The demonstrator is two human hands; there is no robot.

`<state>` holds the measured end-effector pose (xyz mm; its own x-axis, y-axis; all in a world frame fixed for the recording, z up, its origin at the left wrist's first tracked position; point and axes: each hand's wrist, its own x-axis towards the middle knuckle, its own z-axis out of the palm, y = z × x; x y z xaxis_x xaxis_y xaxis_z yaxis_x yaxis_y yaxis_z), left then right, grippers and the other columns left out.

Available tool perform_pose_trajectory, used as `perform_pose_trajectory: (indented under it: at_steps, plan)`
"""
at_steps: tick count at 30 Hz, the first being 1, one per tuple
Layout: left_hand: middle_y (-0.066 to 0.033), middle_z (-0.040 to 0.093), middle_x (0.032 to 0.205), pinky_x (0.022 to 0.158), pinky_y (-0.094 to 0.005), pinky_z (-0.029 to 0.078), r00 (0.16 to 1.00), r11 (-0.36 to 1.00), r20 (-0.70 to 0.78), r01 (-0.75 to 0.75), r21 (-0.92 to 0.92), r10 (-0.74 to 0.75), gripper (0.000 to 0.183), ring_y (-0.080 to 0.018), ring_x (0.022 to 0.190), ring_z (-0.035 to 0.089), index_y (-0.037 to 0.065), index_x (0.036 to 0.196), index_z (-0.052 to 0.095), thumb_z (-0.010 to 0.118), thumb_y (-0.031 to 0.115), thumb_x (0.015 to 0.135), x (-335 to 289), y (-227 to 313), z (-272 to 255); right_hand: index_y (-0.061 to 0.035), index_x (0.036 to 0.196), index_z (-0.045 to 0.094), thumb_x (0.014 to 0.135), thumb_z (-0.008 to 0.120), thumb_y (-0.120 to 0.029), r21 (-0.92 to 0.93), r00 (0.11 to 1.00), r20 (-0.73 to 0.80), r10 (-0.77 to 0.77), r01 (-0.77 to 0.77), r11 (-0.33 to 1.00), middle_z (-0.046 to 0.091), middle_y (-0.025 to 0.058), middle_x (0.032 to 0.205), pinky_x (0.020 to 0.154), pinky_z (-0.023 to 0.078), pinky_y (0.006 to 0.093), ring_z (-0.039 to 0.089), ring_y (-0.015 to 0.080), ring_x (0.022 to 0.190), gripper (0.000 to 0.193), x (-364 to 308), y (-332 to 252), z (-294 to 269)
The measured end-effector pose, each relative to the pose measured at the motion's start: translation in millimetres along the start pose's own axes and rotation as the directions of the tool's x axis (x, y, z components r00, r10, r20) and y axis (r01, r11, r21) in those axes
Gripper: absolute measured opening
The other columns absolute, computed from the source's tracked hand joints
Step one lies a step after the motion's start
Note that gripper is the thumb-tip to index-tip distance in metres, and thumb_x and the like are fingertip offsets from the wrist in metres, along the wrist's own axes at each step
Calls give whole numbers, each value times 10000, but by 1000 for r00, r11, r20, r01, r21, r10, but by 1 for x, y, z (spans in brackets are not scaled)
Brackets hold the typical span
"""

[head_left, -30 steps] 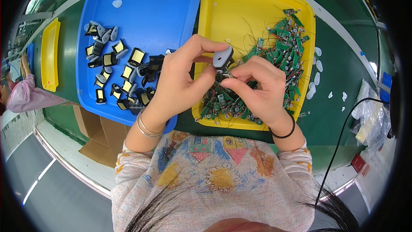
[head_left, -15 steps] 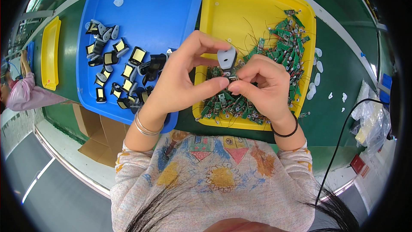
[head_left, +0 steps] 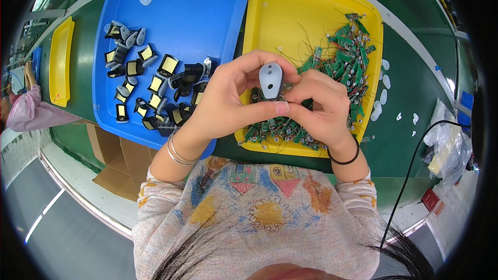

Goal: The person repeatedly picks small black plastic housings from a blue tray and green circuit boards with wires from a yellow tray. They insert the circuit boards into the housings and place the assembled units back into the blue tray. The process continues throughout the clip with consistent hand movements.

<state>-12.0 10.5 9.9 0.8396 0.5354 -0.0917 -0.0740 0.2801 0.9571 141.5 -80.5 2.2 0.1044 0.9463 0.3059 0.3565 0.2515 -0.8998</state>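
My left hand [head_left: 228,96] curls its thumb and fingers around a small grey teardrop-shaped plastic housing [head_left: 271,79] with holes in its face. The housing stands with its face toward me, over the near part of the yellow tray [head_left: 280,0]. Pressed against the housing's right side, my right hand [head_left: 321,106] has its fingers bent and closed, its thumb meeting the left thumb; what they grip is hidden. Many green circuit boards [head_left: 342,62] with thin wires lie heaped in the yellow tray, below and beyond my right hand.
A blue tray [head_left: 171,26] on the left holds black-and-grey housings with pale yellow pads [head_left: 167,66]. Loose grey-white covers [head_left: 383,96] and a clear plastic bag [head_left: 448,142] lie right. Another yellow tray [head_left: 60,62] and a person in pink [head_left: 39,111] are far left.
The housing has turned and now shows its full face, lower than before. My left hand has come down and right, its thumb now touching the right one. The small board seen between my fingers is hidden.
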Motion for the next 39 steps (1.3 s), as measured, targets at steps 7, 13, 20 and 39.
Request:
perform_pose_trajectory:
  at_steps: [7, 13, 20, 39]
  plan:
    - [-149, 597, 989, 827, -307, 469, 983, 959, 1, -177, 222, 182, 448, -191, 929, 585, -63, 1051, 514, 694, -22, 643, -6, 1, 2, -51, 679, 625, 596, 734, -58, 23, 995, 10, -104, 104, 994, 575, 59, 644, 488, 426, 265, 550, 174, 553, 137, 1, 1, -1]
    - [-142, 613, 989, 815, -305, 473, 958, 853, 27, -268, 449, 287, 460, -209, 906, 603, -61, 1058, 522, 709, 36, 649, -8, 2, -2, -44, 708, 629, 599, 721, -53, 47, 996, 36, -79, 77, 996, 580, 62, 668, 537, 438, 284, 558, 198, 596, 143, 5, 1, -2]
    - [-173, 401, 1290, 1017, -403, 261, 945, 579, 45, -235, 781, 323, 579, -353, 1228, 313, 27, 1203, 456, 652, 322, 745, 25, 22, -45, -44, 710, 575, 683, 662, -110, -442, 999, 6, 51, -43, 896, 562, 76, 711, 597, 447, 320, 567, 232, 664, 113, 66, 19, -43]
    - [-99, 521, 1016, 802, -376, 449, 950, -155, -224, 260, 953, 216, 256, -267, 976, 512, 196, 1088, 544, 496, 240, 841, 113, 14, -195, -66, 875, 569, 681, 675, -148, -728, 993, 108, -46, 111, 677, 556, 92, 890, 781, 432, 372, 514, 275, 897, 236, 122, 65, -76]
